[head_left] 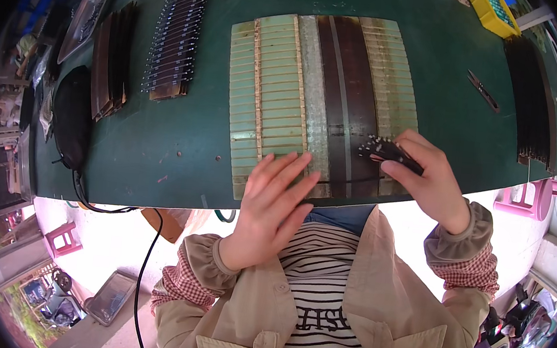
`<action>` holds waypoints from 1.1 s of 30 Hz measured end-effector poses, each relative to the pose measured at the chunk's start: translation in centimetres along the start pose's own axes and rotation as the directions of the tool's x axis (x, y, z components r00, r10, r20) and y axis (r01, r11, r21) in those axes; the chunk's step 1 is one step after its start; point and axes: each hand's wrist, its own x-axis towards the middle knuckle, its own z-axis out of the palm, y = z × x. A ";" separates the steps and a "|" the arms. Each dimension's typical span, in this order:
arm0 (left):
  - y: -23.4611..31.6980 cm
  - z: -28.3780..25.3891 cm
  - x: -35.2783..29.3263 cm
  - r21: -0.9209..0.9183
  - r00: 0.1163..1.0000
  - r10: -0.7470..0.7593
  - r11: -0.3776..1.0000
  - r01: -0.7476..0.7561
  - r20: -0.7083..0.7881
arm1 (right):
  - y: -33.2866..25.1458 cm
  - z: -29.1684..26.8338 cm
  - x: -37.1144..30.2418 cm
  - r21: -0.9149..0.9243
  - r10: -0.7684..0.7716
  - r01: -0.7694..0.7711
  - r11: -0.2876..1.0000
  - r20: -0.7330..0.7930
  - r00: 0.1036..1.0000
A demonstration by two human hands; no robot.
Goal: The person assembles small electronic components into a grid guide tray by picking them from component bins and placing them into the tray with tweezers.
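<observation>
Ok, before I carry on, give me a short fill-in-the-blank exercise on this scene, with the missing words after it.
1. The right hand grips a dark bundle, while the ____ hand spreads its fingers over the slatted board.
2. The snips lie to the ____ of the slatted board.
3. The tabletop is coloured ____.

Missing words: left; right; green.

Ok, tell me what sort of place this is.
Probably a small assembly workshop: a slatted board on a green worktable, and a bunch of black, light-tipped pieces in the right hand.
</observation>
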 end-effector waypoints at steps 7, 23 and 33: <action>0.3 1.7 2.0 -0.686 0.946 -0.324 0.686 0.243 0.011 | -2.3 1.3 1.3 0.190 -0.008 -0.037 0.981 0.229 0.973; -1.2 0.0 0.7 -0.081 0.980 -0.068 0.995 0.053 -0.190 | -0.6 1.0 1.2 0.087 0.111 -0.125 0.988 0.149 0.983; 0.0 0.6 1.0 0.215 0.993 0.101 0.970 -0.111 0.057 | -0.1 2.5 1.0 -0.110 -0.053 0.060 0.992 0.062 0.997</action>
